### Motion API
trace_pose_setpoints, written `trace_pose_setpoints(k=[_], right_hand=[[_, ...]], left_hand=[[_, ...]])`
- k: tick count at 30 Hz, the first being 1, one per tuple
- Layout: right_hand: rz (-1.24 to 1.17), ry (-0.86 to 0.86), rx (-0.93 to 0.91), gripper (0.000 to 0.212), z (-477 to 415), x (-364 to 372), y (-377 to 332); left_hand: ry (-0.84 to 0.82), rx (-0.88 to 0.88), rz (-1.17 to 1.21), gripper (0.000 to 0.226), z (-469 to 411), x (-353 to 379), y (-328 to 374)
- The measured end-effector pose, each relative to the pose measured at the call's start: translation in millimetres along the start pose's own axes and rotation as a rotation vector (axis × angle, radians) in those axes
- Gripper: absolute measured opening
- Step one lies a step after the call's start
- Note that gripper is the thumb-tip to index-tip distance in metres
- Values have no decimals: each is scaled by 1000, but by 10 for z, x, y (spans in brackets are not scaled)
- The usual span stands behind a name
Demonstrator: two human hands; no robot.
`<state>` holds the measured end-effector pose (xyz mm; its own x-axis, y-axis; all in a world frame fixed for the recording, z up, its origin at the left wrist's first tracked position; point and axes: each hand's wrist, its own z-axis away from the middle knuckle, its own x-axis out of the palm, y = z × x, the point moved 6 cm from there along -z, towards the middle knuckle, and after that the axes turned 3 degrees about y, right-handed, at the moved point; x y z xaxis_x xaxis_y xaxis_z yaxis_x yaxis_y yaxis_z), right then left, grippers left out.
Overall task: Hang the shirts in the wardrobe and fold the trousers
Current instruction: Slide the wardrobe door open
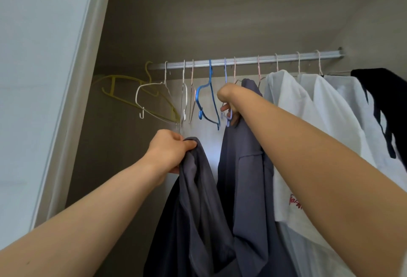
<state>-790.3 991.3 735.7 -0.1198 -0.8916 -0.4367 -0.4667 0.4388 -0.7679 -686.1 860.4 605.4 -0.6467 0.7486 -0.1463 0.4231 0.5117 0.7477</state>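
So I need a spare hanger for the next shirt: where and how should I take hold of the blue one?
Probably by the neck just under the hook of the blue hanger, coming from the front-left and lifting up off the rail. It hangs bare, turned nearly edge-on, its neck clear, while the right hand gripping the lilac hanger crowds its right side.

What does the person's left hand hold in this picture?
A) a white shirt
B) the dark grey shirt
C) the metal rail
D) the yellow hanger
B: the left hand grips a bunched fold of the dark grey shirt, while the right hand holds the lilac hanger.
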Motion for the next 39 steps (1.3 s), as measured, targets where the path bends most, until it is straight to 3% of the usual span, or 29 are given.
trace_pose_setpoints(k=[3,5,8,15,21,35,37,39], right_hand=[[-393,-29,103,46,-120,69,8],[-489,6,93,37,-157,44,-48],[-607,66,66,41,-134,-25,-123],[-591,132,6,27,57,-200,-209],[-470,182,-85,32,148,-321,-148],[-471,21,-209,23,1160,-281,259],[-470,66,-248,14,1401,-322,381],[-497,84,-235,19,1623,-346,530]], left_hand=[[5,6,11,29,-26,-18,10],[11,8,16,31,-29,-30,16],[17,7,16,35,-29,-50,9],[9,16,5,32,3,-120,23],[-23,40,21,23,98,-157,129],[30,-38,-8,21,312,-147,-91],[29,-64,-2,22,359,-143,-159],[19,-89,-2,23,446,-119,-208]])
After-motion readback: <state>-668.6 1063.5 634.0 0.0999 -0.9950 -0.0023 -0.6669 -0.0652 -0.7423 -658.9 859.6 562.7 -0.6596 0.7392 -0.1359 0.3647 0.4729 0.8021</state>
